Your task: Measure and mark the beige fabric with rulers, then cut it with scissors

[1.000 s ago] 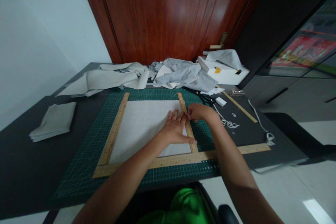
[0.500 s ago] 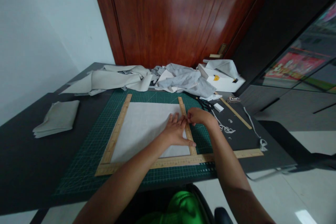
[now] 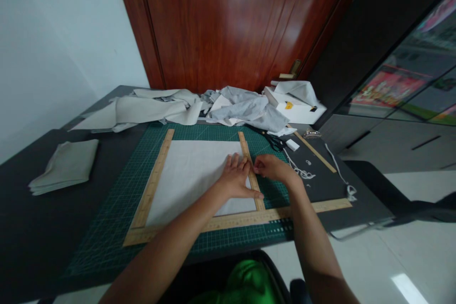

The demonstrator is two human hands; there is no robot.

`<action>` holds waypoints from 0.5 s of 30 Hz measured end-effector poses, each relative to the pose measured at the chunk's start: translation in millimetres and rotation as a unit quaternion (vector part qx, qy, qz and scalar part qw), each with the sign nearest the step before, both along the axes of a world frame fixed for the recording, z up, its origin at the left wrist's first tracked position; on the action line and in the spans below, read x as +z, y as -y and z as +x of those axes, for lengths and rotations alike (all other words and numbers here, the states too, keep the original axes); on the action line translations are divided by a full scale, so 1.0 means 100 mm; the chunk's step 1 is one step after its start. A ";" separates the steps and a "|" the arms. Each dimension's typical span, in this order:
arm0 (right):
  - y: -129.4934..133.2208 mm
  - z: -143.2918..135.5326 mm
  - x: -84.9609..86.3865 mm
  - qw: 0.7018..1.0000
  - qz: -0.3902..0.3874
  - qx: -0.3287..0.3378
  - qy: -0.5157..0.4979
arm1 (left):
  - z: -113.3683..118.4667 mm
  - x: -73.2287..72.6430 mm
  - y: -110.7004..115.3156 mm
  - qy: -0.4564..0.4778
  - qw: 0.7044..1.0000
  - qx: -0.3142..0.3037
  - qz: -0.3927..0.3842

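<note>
My left hand [image 3: 235, 181] lies flat with fingers spread, pressing on a wooden ruler [image 3: 253, 184] and the white fabric [image 3: 194, 171] beside it. At that ruler's right edge my right hand [image 3: 272, 168] is closed in a pinch; whatever sits between its fingertips is too small or hidden to make out. A second wooden ruler [image 3: 154, 175] runs along the fabric's left side. Across the near edge lies a long wooden ruler [image 3: 237, 220], passing under or behind my forearms. Everything rests on a green cutting mat [image 3: 103, 228].
Folded grey fabric [image 3: 66, 166] sits at the left. Fabric scraps [image 3: 153, 109] and crumpled cloth [image 3: 245, 107] line the back, beside a white box [image 3: 299, 110]. Black scissors [image 3: 274, 142], a small white block [image 3: 292, 145], white cord [image 3: 301, 171] and a wooden stick [image 3: 313, 152] lie right.
My right hand has slid a little toward me along the right ruler's edge. My left hand keeps its place on the ruler and fabric. The view has shifted slightly.
</note>
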State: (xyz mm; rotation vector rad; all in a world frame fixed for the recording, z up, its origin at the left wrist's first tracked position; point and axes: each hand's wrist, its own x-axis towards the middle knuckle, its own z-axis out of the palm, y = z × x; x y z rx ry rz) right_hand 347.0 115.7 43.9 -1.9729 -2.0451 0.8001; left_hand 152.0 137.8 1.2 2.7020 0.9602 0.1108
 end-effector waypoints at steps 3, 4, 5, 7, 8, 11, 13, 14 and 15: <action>0.10 0.05 0.05 0.998 -0.054 0.024 -0.020 | 0.00 -0.01 0.00 0.000 1.000 0.001 0.007; 0.12 0.07 0.06 0.997 -0.066 0.031 -0.027 | -0.01 -0.01 0.00 0.000 1.000 0.000 0.008; 0.14 0.10 0.07 0.996 -0.075 0.035 -0.032 | -0.01 -0.01 0.00 -0.002 1.000 -0.001 0.008; 0.15 0.15 0.07 0.995 -0.086 0.040 -0.041 | -0.01 0.01 0.00 -0.005 1.000 -0.003 0.008; 0.15 0.17 0.07 0.994 -0.091 0.041 -0.044 | -0.01 0.01 0.00 -0.007 1.000 -0.003 0.008; 0.13 0.20 0.05 0.992 -0.104 0.044 -0.055 | -0.01 0.02 -0.01 -0.007 1.000 -0.004 0.007; 0.12 0.20 0.05 0.990 -0.114 0.049 -0.065 | -0.01 0.01 -0.01 -0.007 1.000 -0.004 0.005; 0.12 0.19 0.05 0.989 -0.119 0.052 -0.071 | -0.01 0.01 -0.02 -0.008 1.000 -0.004 0.004; 0.11 0.18 0.06 0.988 -0.123 0.054 -0.077 | -0.01 0.01 -0.02 -0.009 1.000 -0.003 0.003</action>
